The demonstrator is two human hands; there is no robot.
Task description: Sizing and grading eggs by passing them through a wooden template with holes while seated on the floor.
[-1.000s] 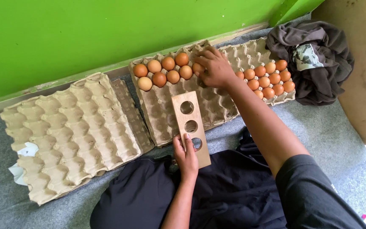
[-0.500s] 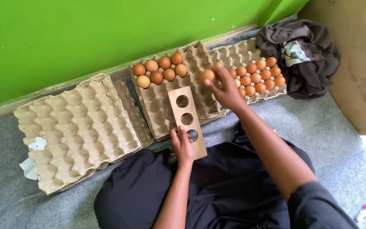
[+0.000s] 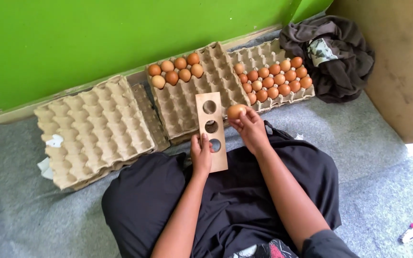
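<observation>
My right hand (image 3: 253, 128) pinches a brown egg (image 3: 236, 111) just beside the flat wooden three-hole board (image 3: 211, 130), which my left hand (image 3: 201, 154) grips.

Grey pulp trays: middle tray (image 3: 193, 102) holds seven eggs, right tray (image 3: 269, 71) many more, left stack (image 3: 94, 129) none.

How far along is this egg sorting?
Early on. Seven eggs already sit in the middle tray. The right hand holds one egg beside the three-hole wooden gauge, steadied by the left hand. Many eggs wait in the right tray; the left tray holds none.
</observation>
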